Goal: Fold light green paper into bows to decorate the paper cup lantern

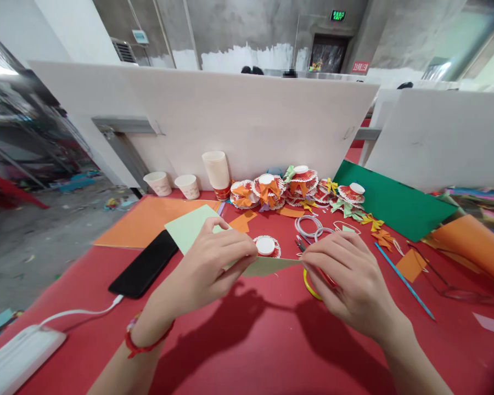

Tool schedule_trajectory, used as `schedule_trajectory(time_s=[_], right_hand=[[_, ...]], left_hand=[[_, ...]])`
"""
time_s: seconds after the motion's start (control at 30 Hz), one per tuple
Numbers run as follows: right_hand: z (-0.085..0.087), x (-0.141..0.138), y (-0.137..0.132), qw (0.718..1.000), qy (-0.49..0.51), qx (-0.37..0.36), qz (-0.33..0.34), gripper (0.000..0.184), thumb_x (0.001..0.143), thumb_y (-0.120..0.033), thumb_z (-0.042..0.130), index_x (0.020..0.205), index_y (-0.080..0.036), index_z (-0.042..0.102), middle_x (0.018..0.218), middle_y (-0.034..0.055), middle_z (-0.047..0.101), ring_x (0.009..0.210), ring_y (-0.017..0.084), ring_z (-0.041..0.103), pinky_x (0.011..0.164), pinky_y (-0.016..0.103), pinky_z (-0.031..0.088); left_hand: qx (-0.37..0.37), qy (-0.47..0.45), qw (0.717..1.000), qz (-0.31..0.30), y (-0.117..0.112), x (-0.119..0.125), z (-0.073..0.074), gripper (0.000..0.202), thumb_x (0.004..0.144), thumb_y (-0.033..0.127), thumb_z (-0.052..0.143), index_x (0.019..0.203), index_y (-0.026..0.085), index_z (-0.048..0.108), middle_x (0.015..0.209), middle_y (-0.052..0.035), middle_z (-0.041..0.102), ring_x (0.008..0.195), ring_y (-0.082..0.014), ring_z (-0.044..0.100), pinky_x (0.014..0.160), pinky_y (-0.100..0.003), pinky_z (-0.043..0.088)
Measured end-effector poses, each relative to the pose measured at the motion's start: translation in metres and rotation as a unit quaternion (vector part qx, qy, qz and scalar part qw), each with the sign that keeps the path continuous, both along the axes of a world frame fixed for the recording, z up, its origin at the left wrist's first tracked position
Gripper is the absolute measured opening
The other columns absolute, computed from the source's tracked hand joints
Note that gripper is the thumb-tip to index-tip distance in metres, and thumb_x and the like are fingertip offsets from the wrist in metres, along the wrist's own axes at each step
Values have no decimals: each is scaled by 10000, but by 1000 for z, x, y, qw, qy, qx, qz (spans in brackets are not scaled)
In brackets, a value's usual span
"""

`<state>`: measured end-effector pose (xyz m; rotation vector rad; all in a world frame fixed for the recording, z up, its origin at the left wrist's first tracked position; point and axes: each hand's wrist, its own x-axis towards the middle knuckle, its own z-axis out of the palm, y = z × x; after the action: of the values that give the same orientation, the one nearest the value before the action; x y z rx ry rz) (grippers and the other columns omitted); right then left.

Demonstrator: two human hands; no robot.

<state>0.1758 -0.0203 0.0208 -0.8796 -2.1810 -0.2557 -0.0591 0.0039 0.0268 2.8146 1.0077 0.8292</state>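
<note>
Head view: both hands, left hand (208, 263) and right hand (346, 274), pinch green paper (267, 266) stretched between them.

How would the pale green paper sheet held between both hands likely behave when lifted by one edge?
The pale green paper sheet is thin, so it is probably light and floppy. Between the left hand and right hand it keeps a flat fold, so it likely creases easily.

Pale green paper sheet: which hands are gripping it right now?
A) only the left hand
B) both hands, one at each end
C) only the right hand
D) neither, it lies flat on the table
B: the left hand pinches the pale green paper sheet near its middle, and the right hand pinches its right tip, holding it above the red table.
</note>
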Motion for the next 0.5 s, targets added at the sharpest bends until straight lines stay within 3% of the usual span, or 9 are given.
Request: schedule_trajectory(time_s=[0.3,0.5], right_hand=[[2,24,10,996,-23,45,-78,95,846,-108,545,813,-175,604,807,61,708,730,205,615,729,366,415],[4,39,14,981,-58,63,-172,125,879,-128,510,800,-187,587,797,64,693,719,218,619,731,374,406]], left_hand=[[14,-27,999,20,16,-18,-6,142,897,170,452,826,219,564,754,14,686,671,-143,576,833,-338,328],[80,-22,991,107,29,-30,-15,178,907,219,435,793,221,572,748,-1,706,682,-171,605,805,-354,323]])
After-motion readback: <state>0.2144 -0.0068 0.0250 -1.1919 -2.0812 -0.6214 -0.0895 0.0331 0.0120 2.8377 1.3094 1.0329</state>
